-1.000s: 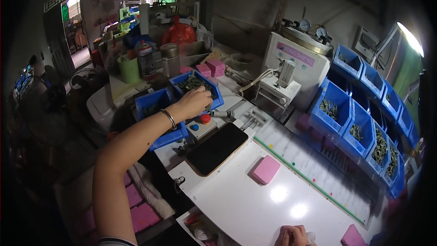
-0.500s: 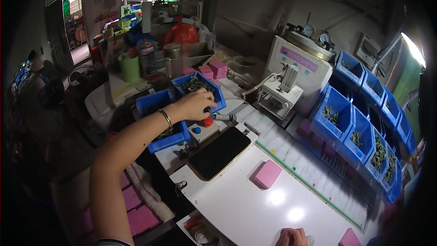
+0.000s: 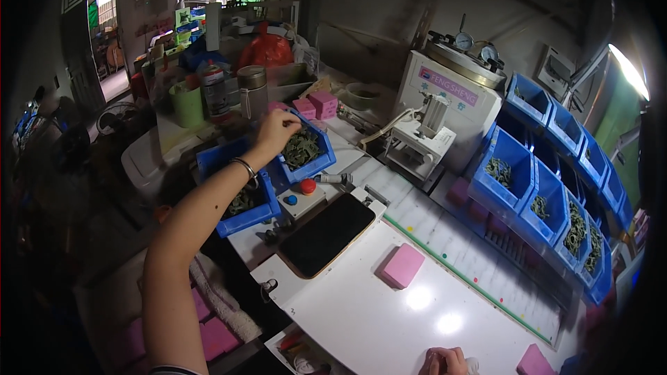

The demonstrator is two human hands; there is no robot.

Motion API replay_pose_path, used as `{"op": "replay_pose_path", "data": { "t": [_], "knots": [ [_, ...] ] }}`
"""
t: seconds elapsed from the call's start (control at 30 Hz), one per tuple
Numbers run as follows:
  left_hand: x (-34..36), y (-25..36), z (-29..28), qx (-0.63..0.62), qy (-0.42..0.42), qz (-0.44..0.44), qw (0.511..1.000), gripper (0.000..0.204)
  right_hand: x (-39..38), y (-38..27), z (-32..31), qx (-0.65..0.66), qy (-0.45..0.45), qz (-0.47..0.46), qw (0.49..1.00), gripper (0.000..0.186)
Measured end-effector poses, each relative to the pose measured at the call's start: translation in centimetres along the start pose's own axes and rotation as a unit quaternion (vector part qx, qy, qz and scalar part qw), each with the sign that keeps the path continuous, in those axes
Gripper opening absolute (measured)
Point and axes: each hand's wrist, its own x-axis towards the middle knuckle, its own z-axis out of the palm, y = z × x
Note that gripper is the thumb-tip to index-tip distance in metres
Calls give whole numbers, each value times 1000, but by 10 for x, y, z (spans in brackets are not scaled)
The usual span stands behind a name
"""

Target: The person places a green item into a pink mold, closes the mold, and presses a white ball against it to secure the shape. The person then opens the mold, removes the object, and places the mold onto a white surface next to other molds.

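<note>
My left hand (image 3: 276, 132) is over the far left side of a blue bin (image 3: 326, 162) of small green wax-like pieces (image 3: 301, 149). Its fingers are bent and pinched together; whatever sits between them is too small to make out. Below my left forearm, partly covered by it, stands a second blue bin (image 3: 251, 221) with similar dark green pieces. At the bottom edge of the view, my right hand (image 3: 447, 361) rests on the white tabletop (image 3: 347, 319) with curled fingers. Anything inside it is hidden.
A black phone (image 3: 326, 236) lies beside a box with red and blue buttons (image 3: 308, 186). A pink block (image 3: 403, 265) is on the tabletop. Tiered blue bins (image 3: 507, 173) stand at right, next to a white machine with gauges (image 3: 445, 90). A thermos (image 3: 253, 90) stands at the back.
My left hand has moved back and left across the bin, uncovering more green pieces. My right hand stays in place. The whole view has shifted slightly.
</note>
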Motion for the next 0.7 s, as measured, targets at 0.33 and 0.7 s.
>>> {"op": "replay_pose_path", "data": {
  "t": [0.33, 0.7],
  "knots": [
    [22, -64, -71, -160, 146, -188, 958, 19, 2, -4, -2, 1, 7, -11, 1000, 14],
    [-10, -155, -101, 63, -65, -185, 979, 19, -3, 10, 8, -93, -11, -16, 995, 12]
  ]
}}
